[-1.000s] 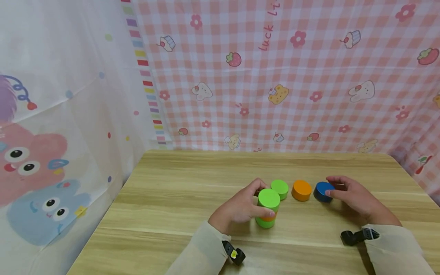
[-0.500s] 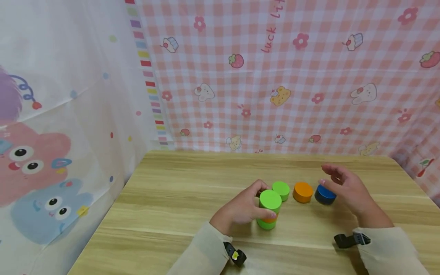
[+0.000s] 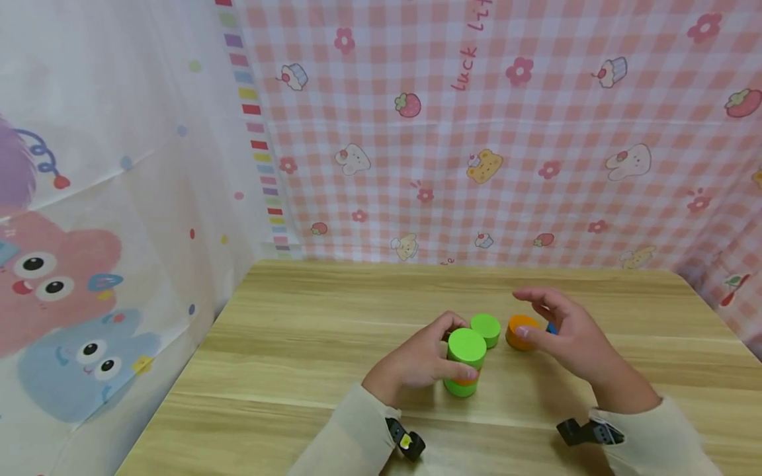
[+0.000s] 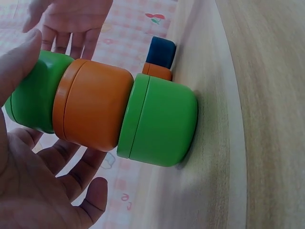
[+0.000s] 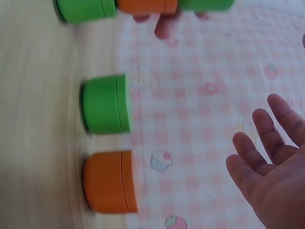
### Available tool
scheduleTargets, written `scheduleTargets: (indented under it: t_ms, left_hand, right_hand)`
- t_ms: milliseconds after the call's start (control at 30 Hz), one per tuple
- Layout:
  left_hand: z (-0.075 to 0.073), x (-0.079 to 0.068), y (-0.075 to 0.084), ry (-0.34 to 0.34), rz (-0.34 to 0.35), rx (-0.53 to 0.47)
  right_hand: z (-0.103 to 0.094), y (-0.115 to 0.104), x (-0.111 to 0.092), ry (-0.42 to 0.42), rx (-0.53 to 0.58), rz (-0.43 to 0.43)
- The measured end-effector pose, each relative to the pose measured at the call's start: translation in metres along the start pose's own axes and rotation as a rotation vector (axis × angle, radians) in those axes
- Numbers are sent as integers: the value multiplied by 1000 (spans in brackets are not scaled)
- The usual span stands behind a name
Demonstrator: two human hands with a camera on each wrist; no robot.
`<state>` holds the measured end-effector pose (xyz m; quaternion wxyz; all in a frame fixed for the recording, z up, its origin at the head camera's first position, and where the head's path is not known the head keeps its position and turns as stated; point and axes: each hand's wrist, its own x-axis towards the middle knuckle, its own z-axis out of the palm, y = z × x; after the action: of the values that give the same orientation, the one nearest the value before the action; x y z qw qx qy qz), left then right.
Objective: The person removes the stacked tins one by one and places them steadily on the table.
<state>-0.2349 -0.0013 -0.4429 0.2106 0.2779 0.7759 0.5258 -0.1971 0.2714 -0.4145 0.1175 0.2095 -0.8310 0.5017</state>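
My left hand (image 3: 413,357) holds a stack of short, rounded cylinders with a seam near one end. The stack has a green bottom cylinder (image 4: 159,121), an orange middle one (image 4: 95,105) and a green top one (image 3: 467,345). The thumb lies along the near side, with the fingers behind. My right hand (image 3: 574,337), fingers spread and extended, hovers by a single orange cylinder (image 3: 519,336), holding nothing. In the head view it mostly hides a blue cylinder (image 3: 551,328), which shows better in the left wrist view. Just behind the stack stands a separate green cylinder (image 3: 485,328).
All of this is on a wood-grain table (image 3: 309,330). A pink checked cloth (image 3: 440,132) hangs behind the far edge, and a white printed curtain (image 3: 149,198) hangs at the left. Each wrist wears a black strap mount (image 3: 407,437).
My right hand has lifted off the blue cylinder and moved left, over to the orange one. My left hand and the stack stay in place.
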Motion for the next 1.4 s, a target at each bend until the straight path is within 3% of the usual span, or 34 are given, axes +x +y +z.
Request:
scheduleTargets:
  t_ms: [200, 600, 1400]
  left_hand:
    - [-1, 1, -2, -11, 0, 26]
    - [-2, 2, -9, -25, -63, 98]
    - [-4, 3, -18, -61, -24, 97]
  right_hand:
    - [14, -9, -1, -44, 1, -21]
    - [30, -16, -2, -134, -28, 23]
    - [54, -8, -2, -206, -18, 41]
